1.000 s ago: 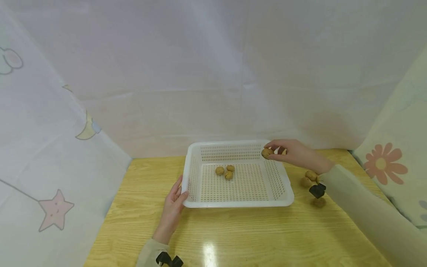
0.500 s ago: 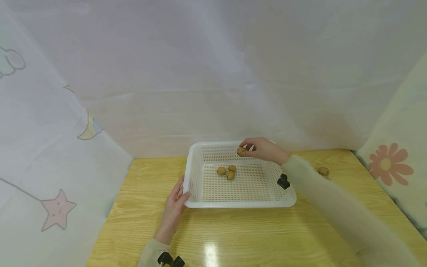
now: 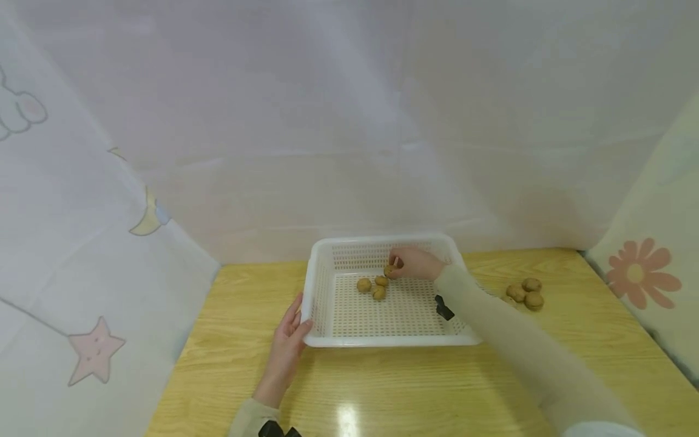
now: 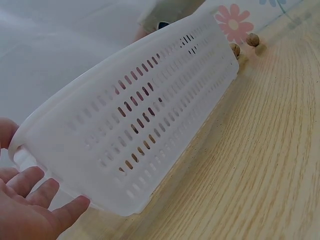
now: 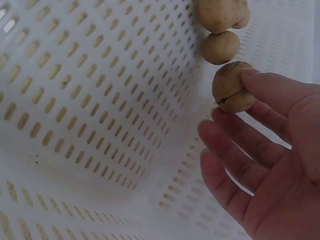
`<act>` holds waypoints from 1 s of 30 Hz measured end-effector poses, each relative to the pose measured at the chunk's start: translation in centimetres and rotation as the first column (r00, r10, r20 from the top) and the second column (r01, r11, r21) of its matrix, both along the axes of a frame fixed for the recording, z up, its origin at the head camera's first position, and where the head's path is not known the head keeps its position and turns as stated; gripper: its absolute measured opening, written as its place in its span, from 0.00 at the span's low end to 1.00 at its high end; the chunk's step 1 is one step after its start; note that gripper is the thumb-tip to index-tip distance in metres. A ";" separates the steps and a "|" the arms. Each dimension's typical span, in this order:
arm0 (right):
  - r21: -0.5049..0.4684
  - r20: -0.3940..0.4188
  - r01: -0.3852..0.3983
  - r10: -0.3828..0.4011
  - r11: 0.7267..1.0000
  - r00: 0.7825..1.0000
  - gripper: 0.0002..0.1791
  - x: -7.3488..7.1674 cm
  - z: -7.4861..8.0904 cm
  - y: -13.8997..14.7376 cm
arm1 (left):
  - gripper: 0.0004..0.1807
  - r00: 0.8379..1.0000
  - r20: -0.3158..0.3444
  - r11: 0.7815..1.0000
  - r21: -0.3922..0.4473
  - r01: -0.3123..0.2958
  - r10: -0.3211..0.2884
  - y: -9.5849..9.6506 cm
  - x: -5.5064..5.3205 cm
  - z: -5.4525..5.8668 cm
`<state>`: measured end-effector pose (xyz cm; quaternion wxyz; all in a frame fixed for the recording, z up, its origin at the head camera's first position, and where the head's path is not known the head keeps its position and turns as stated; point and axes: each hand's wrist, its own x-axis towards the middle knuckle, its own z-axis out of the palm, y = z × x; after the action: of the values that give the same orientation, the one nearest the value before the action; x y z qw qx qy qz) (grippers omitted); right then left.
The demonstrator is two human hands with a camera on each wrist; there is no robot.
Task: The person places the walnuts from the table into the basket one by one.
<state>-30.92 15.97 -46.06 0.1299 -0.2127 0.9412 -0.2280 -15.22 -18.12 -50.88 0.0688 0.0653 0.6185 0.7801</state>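
Note:
A white perforated plastic basket [image 3: 393, 341] stands on the wooden table. My left hand [image 3: 288, 338] holds its left end, thumb over the rim and fingers against the outer wall, as the left wrist view shows of the basket [image 4: 145, 120]. Inside the basket, my right hand [image 3: 417, 263] pinches a walnut [image 5: 233, 87] between thumb and fingertips, low over the perforated floor. Close by on that floor lie three walnuts: one to the left [image 3: 363, 284], one nearest the held walnut [image 3: 381, 281] and one in front [image 3: 378, 292].
Several more walnuts [image 3: 533, 300] lie grouped on the table [image 3: 415, 388] to the right of the basket, partly behind the right sleeve [image 3: 508, 334]. A pale cloth [image 3: 349, 121] hangs behind the table and along both sides.
My right hand has carried the walnut leftward from over the basket's right rim and lowered it toward the floor beside the others. The left hand keeps its place on the rim.

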 end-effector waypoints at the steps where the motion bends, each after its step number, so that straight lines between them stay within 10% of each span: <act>1: 0.002 -0.006 -0.010 0.010 1.000 1.000 0.12 0.0 -0.2 -0.1 | 0.39 1.000 0.000 1.000 0.001 0.000 0.000 0.0 0.1 0.0; 16: 0.027 0.041 -0.045 0.044 0.999 0.998 0.16 0.3 -1.3 -0.2 | 0.39 1.000 -0.005 1.000 0.011 0.014 -0.014 0.2 0.3 -0.2; 30: 0.009 -0.024 -0.125 0.125 0.992 0.992 0.16 2.4 4.2 1.3 | 0.39 1.000 -0.022 1.000 0.009 -0.003 0.003 0.1 0.2 0.2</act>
<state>-28.52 17.27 -41.85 0.1332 -0.2736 0.9284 -0.2133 -14.99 -17.97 -50.68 0.0604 0.0733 0.6160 0.7820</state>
